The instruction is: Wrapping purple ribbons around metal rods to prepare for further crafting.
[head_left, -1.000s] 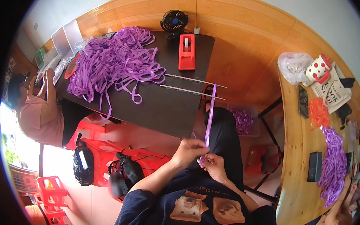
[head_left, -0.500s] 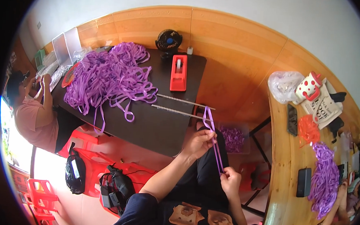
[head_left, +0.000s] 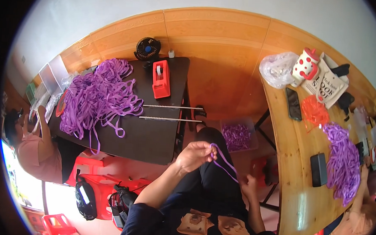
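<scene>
In the head view, the left hand [head_left: 195,155] was raised over the lap with its grip pinched on one end of a purple ribbon strip [head_left: 224,165], and the strip ran down and to the right, taut, to the right hand [head_left: 249,188], whose grip looked closed on the other end, though the fingers there were too small to read surely. The strip hung in the air between the two hands, apart from the dark bench [head_left: 153,132] ahead. It looked thin, flat and very light, limp enough to sag or twist once tension dropped, and probably smooth, so it seemed best pinched near the ends between fingertip and thumb. On the bench lay a big heap of purple ribbon [head_left: 97,98], a red tape dispenser [head_left: 162,78] and two thin metal rods [head_left: 171,113] lying side by side, with a small black fan [head_left: 147,48] at the far edge. A clear box of purple pieces [head_left: 236,136] sat on the floor just beyond the knees.
</scene>
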`<state>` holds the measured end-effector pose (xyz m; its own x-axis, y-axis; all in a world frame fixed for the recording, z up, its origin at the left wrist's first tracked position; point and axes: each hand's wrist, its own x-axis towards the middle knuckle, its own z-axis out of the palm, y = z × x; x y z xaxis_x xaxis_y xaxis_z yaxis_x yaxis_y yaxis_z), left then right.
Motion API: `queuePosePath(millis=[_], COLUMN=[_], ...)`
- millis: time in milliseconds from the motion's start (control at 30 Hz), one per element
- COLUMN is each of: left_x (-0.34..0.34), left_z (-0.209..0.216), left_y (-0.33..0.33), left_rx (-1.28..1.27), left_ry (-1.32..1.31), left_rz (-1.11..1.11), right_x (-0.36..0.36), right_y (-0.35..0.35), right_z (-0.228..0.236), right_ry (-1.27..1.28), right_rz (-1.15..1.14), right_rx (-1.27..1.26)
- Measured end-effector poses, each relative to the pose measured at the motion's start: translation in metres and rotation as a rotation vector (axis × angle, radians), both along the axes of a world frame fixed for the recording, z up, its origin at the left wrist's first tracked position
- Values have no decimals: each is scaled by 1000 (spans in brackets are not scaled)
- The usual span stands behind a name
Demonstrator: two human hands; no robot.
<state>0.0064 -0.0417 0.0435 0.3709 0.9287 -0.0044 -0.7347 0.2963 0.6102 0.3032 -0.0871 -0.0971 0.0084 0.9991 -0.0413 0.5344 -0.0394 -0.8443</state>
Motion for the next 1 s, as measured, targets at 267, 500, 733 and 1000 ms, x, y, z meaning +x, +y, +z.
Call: queuePosePath(millis=[267,500,733,1000], left_x=[-19,-33,-33,-35], left_z=[27,38,43,61], left_y=[-59,-76,-77,-83], left_rx=[-87,-85,-63,1], left_ry=[155,356,456,592], left_rz=[-168,-186,-226,-263], right_x=[-104,-109,-109,-110], right_y=[42,33,23,15], right_z=[155,174,187,206], right_ry=[592,821,658,537], right_rz=[779,870,868,982], right_rx=[250,-50,107,385])
